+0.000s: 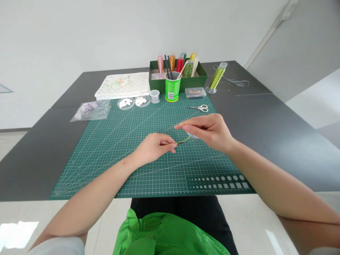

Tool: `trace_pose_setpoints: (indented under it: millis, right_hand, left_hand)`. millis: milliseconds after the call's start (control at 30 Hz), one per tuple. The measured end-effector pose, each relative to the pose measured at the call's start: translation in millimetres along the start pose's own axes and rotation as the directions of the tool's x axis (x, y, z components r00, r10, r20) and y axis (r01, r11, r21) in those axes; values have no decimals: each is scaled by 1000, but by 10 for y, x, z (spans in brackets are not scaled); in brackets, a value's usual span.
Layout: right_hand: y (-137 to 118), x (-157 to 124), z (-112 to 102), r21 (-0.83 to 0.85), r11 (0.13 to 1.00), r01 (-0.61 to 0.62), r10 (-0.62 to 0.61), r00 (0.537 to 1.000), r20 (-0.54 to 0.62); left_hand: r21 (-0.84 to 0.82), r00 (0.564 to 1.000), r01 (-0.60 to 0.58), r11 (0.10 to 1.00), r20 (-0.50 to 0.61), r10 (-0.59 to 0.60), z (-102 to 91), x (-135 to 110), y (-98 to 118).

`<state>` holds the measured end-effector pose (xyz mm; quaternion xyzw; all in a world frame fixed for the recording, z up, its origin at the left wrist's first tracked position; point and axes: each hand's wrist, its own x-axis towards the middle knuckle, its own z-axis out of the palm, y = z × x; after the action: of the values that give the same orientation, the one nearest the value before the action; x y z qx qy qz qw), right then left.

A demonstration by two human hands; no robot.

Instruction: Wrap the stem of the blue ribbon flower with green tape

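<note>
My left hand (156, 146) is closed in a pinch around a thin stem (183, 141), dark near the fingers and yellow-green toward its right end. At that end a small pale bluish piece (191, 135) shows, partly hidden beneath my right hand. Just above and to the right, my right hand (208, 131) has its fingers pressed together, thumb close under the index finger. Whatever its fingertips grip is too fine or hidden to make out. Both hands are over the green cutting mat (127, 141).
Small scissors (200, 108) lie beyond my right hand. Behind are a green can with tools (172, 88), a lidded clear box (196, 92), dishes of white pieces (125, 103), a box of thread spools (159, 85), a green spool (217, 78), a paper stack (106, 92) and a plastic bag (91, 110).
</note>
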<state>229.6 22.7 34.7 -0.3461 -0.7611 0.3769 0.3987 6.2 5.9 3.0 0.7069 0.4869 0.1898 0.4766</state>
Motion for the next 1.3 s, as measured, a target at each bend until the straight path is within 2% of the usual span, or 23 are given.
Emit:
trace_pose_setpoints:
  millis: [167, 367, 500, 633, 767, 900, 1100, 1300]
  right_hand:
    - [222, 119, -73, -2, 1000, -26, 26, 999, 37]
    - [553, 241, -97, 17, 990, -140, 134, 974, 184]
    - [747, 262, -86, 39, 973, -227, 210, 942, 262]
    - [837, 245, -42, 14, 973, -232, 215, 922, 322]
    - [774, 224, -15, -38, 973, -227, 224, 899, 376]
    - [647, 223, -62, -87, 974, -211, 227, 863, 450]
    - [468, 234, -208, -62, 978, -199, 200, 814, 546]
    - [300, 206, -274, 84, 984, -155, 70, 779, 623]
  left_hand:
    - [2, 997, -35, 999, 63, 34, 47, -31, 47]
    - [-4, 991, -68, 998, 118, 68, 30, -55, 58]
    - [-58, 994, -95, 994, 46, 98, 9, -86, 87]
    - [-67, 977, -184, 981, -127, 174, -32, -94, 97]
    - [-22, 922, -198, 980, -345, 178, -90, -75, 74]
    - [6, 871, -170, 985, -467, 153, -127, -36, 18]
    - [-78, 870, -161, 984, -482, 104, -120, 26, -64]
    - [-65, 865, -132, 989, -496, 82, -110, 30, -58]
